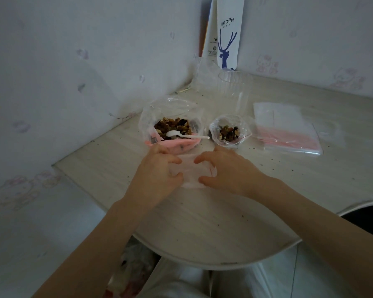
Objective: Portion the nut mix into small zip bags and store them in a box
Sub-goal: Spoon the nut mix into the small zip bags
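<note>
Between left hand [157, 175] and right hand [226, 168], small clear plastic zip bag [191, 174] lies long axis left-right; my curled fingers [205, 158] pinch both ends, equally near.

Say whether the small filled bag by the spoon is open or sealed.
Open: the small bag gapes upward, nut mix visible inside.
</note>
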